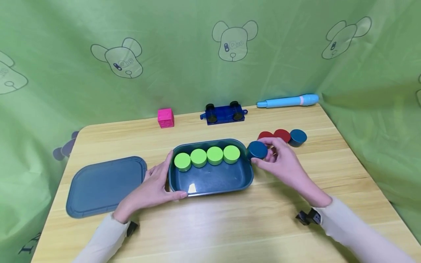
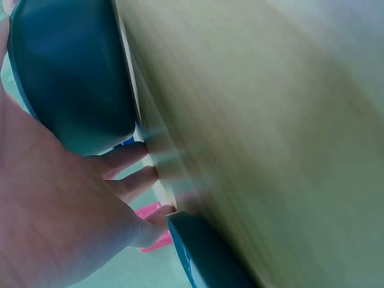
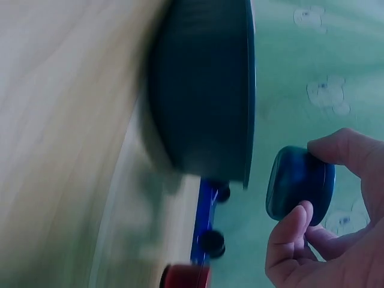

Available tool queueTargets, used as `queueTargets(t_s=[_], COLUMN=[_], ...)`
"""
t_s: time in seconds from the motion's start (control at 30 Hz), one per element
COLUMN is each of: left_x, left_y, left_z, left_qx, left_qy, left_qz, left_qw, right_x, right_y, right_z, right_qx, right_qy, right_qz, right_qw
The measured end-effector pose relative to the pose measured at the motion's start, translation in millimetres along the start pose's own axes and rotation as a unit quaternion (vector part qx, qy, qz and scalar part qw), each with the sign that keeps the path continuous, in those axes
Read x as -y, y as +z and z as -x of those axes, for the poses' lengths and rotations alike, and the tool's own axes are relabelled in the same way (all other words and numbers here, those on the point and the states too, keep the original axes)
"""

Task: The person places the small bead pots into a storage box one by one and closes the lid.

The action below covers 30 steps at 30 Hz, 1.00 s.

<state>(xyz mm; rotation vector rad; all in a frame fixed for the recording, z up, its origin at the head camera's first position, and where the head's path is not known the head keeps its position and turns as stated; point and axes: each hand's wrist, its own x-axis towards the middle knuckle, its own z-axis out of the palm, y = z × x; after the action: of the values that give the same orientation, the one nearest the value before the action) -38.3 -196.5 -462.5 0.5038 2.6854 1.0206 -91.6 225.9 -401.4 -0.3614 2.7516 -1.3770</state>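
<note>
A dark teal plastic box (image 1: 210, 182) stands on the table with a row of several lime-green round blocks (image 1: 198, 157) along its far side. At the box's left end, my left hand (image 1: 156, 186) rests against the wall, its thumb on the near rim. Straight fingers (image 2: 129, 162) of that hand show in the left wrist view. My right hand (image 1: 284, 160) pinches a dark blue round block (image 1: 257, 149) between thumb and fingers. That block (image 3: 300, 183) is raised beside the box's right end. Beyond the right hand lie two red round blocks (image 1: 281, 136) and another blue round block (image 1: 298, 137).
Left of the box lies a flat teal lid (image 1: 106, 184). Along the table's back edge are a pink cube (image 1: 166, 118), a blue toy wagon chassis (image 1: 224, 114) with black wheels, and a light blue pen-shaped object (image 1: 287, 101). Green printed cloth (image 1: 184, 65) hangs behind the table.
</note>
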Motion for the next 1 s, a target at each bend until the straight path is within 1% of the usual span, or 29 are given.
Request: queueTargets(t_s=[0.2, 0.37, 0.53, 0.73, 0.9, 1.0], left_x=[1.3, 1.9, 2.5, 1.0, 0.7, 1.8], left_y=[2.2, 1.4, 0.8, 1.1, -0.5, -1.4], left_z=[-0.2, -0.5, -2.3, -3.6, -2.3, -1.5], left_qx=[-0.002, 0.0, 0.004, 0.013, 0.015, 0.018], left_qy=[0.001, 0.001, 0.004, 0.002, -0.004, -0.005], left_qz=[0.0, -0.003, -0.011, -0.01, -0.012, -0.014], left_qw=[1.0, 1.0, 0.9999, 0.9999, 0.9998, 0.9997], right_x=[9.9, 22.5, 34.9, 42.4, 50.0, 54.3], right_y=[23.1, 44.3, 63.5, 90.3, 113.3, 125.0], right_z=[-5.3, -11.1, -16.0, -14.7, -12.5, -13.0], right_qx=[0.036, 0.053, 0.069, 0.09, 0.125, 0.141], right_qy=[-0.017, -0.041, -0.057, -0.077, -0.089, -0.094], right_qz=[-0.014, -0.016, -0.02, -0.028, -0.019, -0.002], right_qw=[0.999, 0.998, 0.996, 0.993, 0.988, 0.985])
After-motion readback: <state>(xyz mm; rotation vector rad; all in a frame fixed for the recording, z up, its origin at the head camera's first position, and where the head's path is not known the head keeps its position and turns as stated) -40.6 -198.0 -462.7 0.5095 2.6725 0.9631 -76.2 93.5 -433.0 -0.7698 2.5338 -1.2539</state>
